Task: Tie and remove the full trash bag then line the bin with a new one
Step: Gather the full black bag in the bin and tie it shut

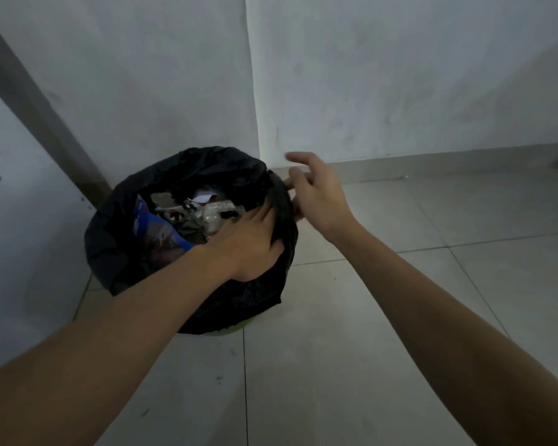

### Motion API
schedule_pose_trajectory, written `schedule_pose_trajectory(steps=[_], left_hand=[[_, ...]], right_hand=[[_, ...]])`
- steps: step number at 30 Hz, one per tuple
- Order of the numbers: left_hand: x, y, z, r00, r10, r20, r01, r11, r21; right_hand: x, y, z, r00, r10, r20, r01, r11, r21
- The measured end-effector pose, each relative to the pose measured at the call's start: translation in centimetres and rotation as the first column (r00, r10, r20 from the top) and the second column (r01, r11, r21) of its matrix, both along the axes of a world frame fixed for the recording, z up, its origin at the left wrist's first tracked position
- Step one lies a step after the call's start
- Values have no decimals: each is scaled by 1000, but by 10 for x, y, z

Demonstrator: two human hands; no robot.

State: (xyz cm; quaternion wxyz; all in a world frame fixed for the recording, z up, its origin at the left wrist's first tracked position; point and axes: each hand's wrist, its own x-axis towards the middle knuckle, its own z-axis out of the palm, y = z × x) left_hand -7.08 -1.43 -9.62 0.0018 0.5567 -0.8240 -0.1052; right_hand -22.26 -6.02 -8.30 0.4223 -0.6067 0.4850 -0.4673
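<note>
Black trash bag (126,252), full, lines the bin (226,331) on the tiled floor (368,317) at the wall corner (255,107). I see the left hand (252,246) gripping its right rim; the blurred right hand (316,197) is beside it, and I cannot tell its grasp.

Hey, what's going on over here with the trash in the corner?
A person is working at a black plastic trash bag full of rubbish, set in a green bin against the white wall. The left hand grips the bag's rim, fingers inside and thumb outside. The right hand is at the rim just beyond, too blurred to tell if it holds. The bag is open, not yet tied.
</note>
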Motion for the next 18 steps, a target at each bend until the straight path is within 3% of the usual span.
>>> schedule_pose_trajectory(steps=[1,3,5,8,11,14,16,18], left_hand=[[1,-1,-1,1000,-4,-13,4,1000,1],[2,-3,-2,999,-11,-33,11,1000,2],[2,-3,-3,999,-17,-35,18,1000,8],[2,-2,-4,1000,-10,-18,10,1000,28],[1,-2,-3,1000,18,-24,-16,998,61],[2,-3,-5,999,9,-37,-8,999,48],[4,-4,-7,998,-3,-59,6,999,47],[5,-5,-10,996,-8,-89,10,1000,28]], right_hand=[[0,-6,2,997,-77,24,72,985,160],[4,-15,10,999,-29,-37,44,868,495],[15,-22,16,991,83,-103,-1,785,619],[29,-42,26,984,-110,-137,165,848,504],[39,-60,36,973,-229,-6,219,922,320],[50,-47,35,991,100,-92,-88,988,124],[46,-36,27,905,329,-270,-294,942,161],[33,-33,19,903,351,-249,-320,934,157]])
